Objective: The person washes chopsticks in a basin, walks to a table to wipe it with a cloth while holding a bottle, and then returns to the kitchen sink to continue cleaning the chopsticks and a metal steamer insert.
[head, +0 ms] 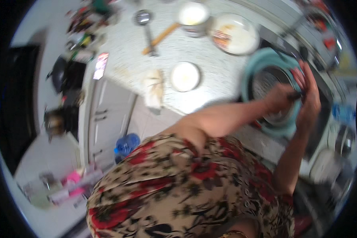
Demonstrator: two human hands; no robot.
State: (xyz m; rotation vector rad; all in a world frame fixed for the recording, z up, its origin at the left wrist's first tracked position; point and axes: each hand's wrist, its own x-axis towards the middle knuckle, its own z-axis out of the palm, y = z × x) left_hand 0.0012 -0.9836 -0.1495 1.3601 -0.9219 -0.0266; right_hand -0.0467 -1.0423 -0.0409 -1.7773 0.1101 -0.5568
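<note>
My left hand reaches across to the right and is closed around a short dark handle. It is over a teal plastic basin in the sink area. Inside the basin lies a round metal vessel, with wet or textured metal showing. My right hand is upright beside the left one, at the basin's right rim, fingers extended and blurred. Something reddish shows by its fingers, too blurred to name. Whether the right hand holds anything cannot be made out.
On the pale counter are a round white dish, a crumpled cloth, a wooden rolling pin, a metal ladle, a white bowl and a plate. A lit phone lies left. A blue water jug stands below.
</note>
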